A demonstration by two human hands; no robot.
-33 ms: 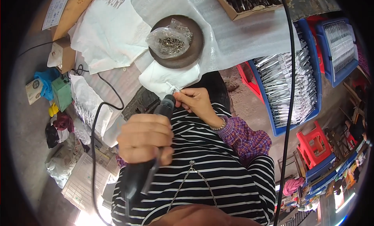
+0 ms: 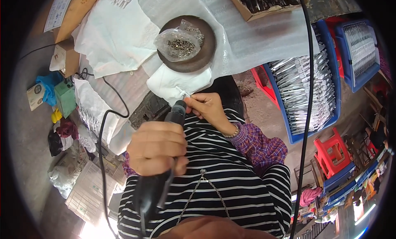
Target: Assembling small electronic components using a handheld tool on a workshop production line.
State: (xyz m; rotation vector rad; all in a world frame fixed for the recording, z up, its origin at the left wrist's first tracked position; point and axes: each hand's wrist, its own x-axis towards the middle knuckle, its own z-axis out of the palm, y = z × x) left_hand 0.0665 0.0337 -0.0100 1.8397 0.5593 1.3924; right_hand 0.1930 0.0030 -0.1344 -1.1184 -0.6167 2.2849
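Observation:
A black power screwdriver (image 2: 150, 193) is in my left hand (image 2: 157, 147), whose fingers wrap round its body. Its nose points away from me, toward the fingertips of my right hand (image 2: 208, 109). That hand pinches a small shiny metal piece (image 2: 181, 92) over a white cloth (image 2: 175, 82) at the near table edge. The screwdriver's tip meets or nearly meets the piece; I cannot tell which. Beyond the cloth, a round dark dish (image 2: 208, 53) carries a clear plastic bag of small screws (image 2: 179, 48).
A blue crate of metal parts (image 2: 303, 94) stands at right, near a second blue crate (image 2: 361, 53) and a red stool (image 2: 333, 152). A cardboard box (image 2: 268, 4) lies at the far table side. Black cables (image 2: 102, 156) hang on both sides.
My left hand and the screwdriver have shifted slightly to the right. The right hand has stayed almost in place.

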